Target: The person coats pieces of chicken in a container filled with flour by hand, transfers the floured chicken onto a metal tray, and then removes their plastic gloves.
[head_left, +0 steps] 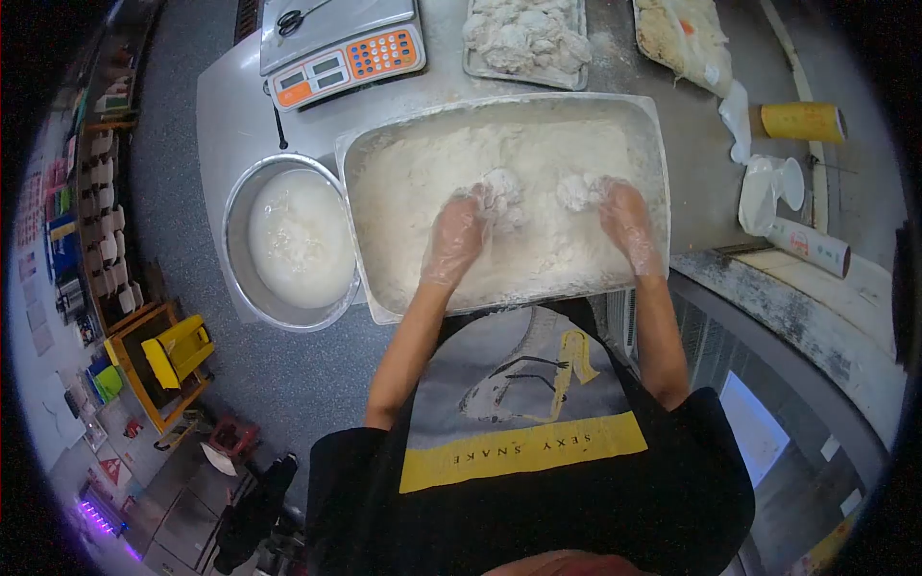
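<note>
A large rectangular tub of white flour lies in front of me. My left hand, in a clear plastic glove, is closed around a flour-coated piece over the left-middle of the flour. Toward the right side of the tub, my gloved right hand grips another flour-coated piece. What is under the coating on both pieces cannot be made out. Against the tub's left side stands a round metal bowl with milky liquid in it.
Behind the tub are a scale with scissors on top and a tray of floury pieces. At right lie another tray, a yellow roll, a white cup and a printed tube.
</note>
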